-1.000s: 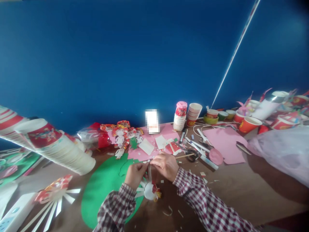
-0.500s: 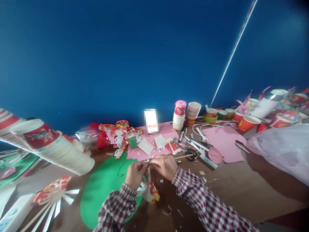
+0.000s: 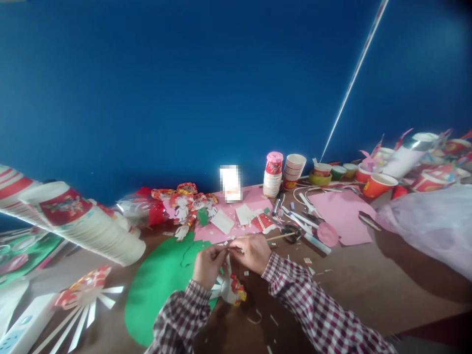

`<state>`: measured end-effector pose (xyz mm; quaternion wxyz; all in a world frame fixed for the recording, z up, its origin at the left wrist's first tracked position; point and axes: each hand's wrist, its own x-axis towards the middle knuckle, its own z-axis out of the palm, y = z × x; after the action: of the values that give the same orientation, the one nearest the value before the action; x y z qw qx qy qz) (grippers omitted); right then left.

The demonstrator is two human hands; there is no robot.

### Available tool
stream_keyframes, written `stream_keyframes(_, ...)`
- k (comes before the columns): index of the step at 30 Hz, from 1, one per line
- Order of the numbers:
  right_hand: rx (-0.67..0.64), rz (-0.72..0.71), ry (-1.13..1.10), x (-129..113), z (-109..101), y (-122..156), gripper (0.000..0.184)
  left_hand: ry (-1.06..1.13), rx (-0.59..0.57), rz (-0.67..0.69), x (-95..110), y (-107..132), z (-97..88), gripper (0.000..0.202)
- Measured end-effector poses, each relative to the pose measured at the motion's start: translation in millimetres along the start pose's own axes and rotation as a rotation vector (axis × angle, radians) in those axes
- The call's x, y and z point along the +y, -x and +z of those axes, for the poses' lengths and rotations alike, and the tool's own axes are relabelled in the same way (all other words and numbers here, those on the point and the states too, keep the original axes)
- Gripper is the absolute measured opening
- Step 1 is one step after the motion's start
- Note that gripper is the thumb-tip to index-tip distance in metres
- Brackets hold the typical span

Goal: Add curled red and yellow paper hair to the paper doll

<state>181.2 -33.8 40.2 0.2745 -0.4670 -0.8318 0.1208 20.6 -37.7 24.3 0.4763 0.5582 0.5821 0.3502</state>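
Over the middle of the table my left hand (image 3: 207,265) and my right hand (image 3: 252,251) meet fingertip to fingertip, both closed in a pinch. A white paper strip hangs down from between them, part of a paper cup cut into strips (image 3: 229,290) with a red and yellow edge. The exact spot they pinch is hidden by the fingers. Under my left forearm lies a green paper sheet (image 3: 158,285). Just right of my right hand are a thin wooden stick (image 3: 279,237) and black-handled scissors (image 3: 294,233).
Stacked paper cups (image 3: 88,231) lean in from the left, near another cut paper cup (image 3: 86,287) and a power strip (image 3: 25,324). Pink paper (image 3: 344,216), pens (image 3: 313,242), cup stacks (image 3: 272,179) and a translucent plastic bag (image 3: 431,226) lie behind and right. Scraps litter the table.
The cut cup below my hands has turned slightly, its coloured edge shifting a little right and up. Both hands keep their pinch at nearly the same spot.
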Motion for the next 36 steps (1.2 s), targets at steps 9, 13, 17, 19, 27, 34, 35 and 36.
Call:
stream_keyframes(9,-0.027,-0.132,0.175,0.4,3.8,1.4,0.019,-0.073,-0.031,0.02,-5.6,0.0,-2.8,0.034)
stream_keyframes(13,-0.018,-0.172,0.19,3.3,3.5,1.1,0.016,-0.076,-0.06,0.016,-3.9,-1.3,-5.6,0.037)
stream_keyframes(17,-0.024,-0.197,0.206,5.6,2.9,1.3,0.017,-0.091,-0.053,0.025,-4.3,-3.8,-5.4,0.04)
stream_keyframes(19,-0.029,-0.207,0.221,5.8,2.7,1.6,0.017,-0.097,-0.055,0.014,-5.2,-4.9,-4.5,0.04)
stream_keyframes(27,-0.04,-0.217,0.262,5.1,0.5,2.1,0.016,-0.066,-0.098,-0.007,-3.9,-5.1,-4.0,0.04)
stream_keyframes(34,-0.034,-0.231,0.255,7.0,0.7,2.3,0.018,-0.043,-0.132,-0.014,-2.0,-5.4,-5.8,0.039)
stream_keyframes(35,-0.033,-0.235,0.255,7.0,1.0,2.4,0.018,-0.033,-0.131,-0.023,-2.3,-5.4,-5.6,0.04)
stream_keyframes(36,-0.031,-0.237,0.254,6.9,1.4,2.5,0.018,-0.025,-0.13,-0.03,-2.6,-5.5,-5.2,0.04)
